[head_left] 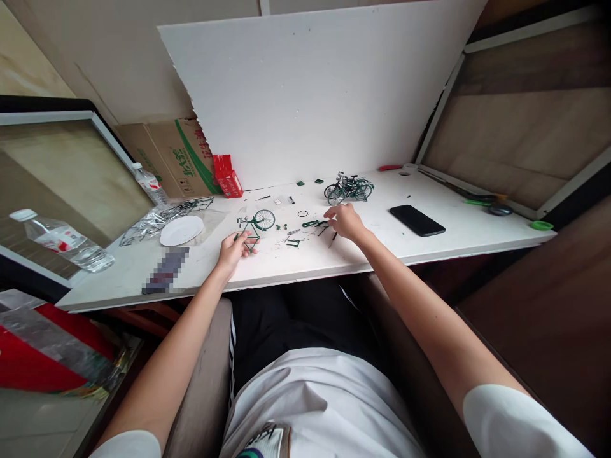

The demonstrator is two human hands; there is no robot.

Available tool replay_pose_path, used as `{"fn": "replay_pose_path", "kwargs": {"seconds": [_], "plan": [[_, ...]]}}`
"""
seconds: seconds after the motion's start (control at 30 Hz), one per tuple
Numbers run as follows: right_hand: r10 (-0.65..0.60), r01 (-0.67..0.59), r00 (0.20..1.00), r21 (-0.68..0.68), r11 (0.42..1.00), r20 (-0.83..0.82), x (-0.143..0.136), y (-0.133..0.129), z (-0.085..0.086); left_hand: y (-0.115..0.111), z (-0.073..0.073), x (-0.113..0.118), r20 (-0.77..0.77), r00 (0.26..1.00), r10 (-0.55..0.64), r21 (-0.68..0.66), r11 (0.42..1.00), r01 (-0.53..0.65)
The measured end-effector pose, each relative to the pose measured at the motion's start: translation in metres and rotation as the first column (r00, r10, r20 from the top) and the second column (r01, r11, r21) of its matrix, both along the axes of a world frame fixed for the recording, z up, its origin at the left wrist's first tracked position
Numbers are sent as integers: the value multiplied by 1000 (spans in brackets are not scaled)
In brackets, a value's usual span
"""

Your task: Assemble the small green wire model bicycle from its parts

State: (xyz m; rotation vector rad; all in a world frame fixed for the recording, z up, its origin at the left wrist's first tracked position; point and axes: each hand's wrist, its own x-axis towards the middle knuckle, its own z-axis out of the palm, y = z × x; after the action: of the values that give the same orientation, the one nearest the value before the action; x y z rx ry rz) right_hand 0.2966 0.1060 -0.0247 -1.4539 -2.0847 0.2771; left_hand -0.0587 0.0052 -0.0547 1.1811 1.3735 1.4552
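Observation:
My left hand [232, 253] is closed around the green frame of a partly built miniature bicycle [249, 230]. One spoked wheel [264, 220] and the handlebar show on it above my fingers. My right hand [347, 221] is over the table with its fingers curled, and a thin dark rod-like tool [333, 239] pokes out beneath them. Just left of that hand lie small green bicycle parts [312, 223]. Between my hands are a thin black ring [303, 214], a small green stand-like part [293, 243] and tiny loose pieces.
Finished-looking miniature bicycles [348, 189] stand behind my right hand. A black phone [417, 220] lies to the right. On the left are a white round lid [182, 230], bagged part frames [165, 216], a red box [228, 177] and water bottles [67, 240]. A white board [310, 95] rises behind.

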Motion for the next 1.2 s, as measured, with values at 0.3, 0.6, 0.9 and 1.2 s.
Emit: {"fn": "replay_pose_path", "kwargs": {"seconds": [0.3, 0.6, 0.9, 1.2], "plan": [[-64, 94, 946, -79, 992, 317, -13, -16, -1, 0, -2, 2, -99, 995, -15, -4, 1000, 15], [-87, 123, 939, -89, 988, 331, -25, -27, -2, 0, -4, 6, -181, 983, -28, -19, 1000, 26], [38, -13, 989, -171, 985, 144, -16, -15, 0, 1, -7, 5, -247, 966, 76, 31, 997, -70], [230, -493, 696, -219, 842, -680, -23, -20, 6, -3, -9, -1, -653, 724, 223, 120, 974, -191]]}}
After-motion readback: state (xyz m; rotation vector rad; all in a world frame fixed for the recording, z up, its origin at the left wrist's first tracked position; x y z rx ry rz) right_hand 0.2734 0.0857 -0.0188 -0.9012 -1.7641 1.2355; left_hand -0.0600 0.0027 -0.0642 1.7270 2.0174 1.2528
